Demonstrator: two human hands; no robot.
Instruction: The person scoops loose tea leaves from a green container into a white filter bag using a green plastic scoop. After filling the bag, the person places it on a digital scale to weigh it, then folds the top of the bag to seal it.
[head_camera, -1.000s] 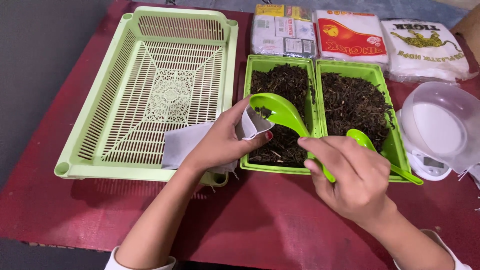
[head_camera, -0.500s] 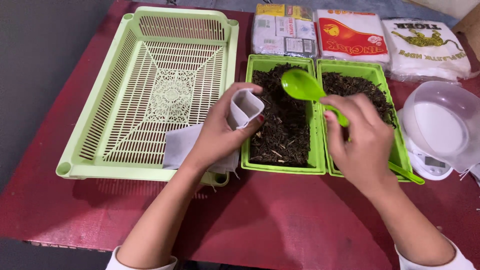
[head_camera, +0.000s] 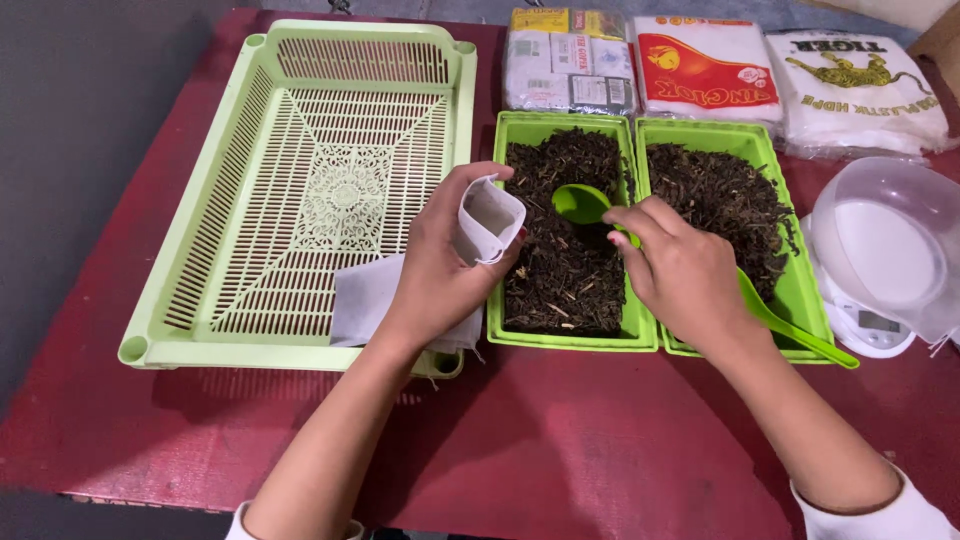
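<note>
The pouch (head_camera: 488, 220) is sitting open-mouthed in the left hand (head_camera: 440, 265)'s closed grip; the right hand (head_camera: 680, 270) is gripping a green scoop (head_camera: 582, 204) over the leaves (head_camera: 565, 260).

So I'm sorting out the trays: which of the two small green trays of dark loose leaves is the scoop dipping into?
The left small green tray, beside the big slatted basket; the green plastic scoop rests over its leaves.

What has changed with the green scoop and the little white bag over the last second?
The right hand carried the green scoop away from the white pouch, lowering it onto the dark leaves in the left tray. The left hand holds the pouch open as before; baskets and packets unmoved.
</note>
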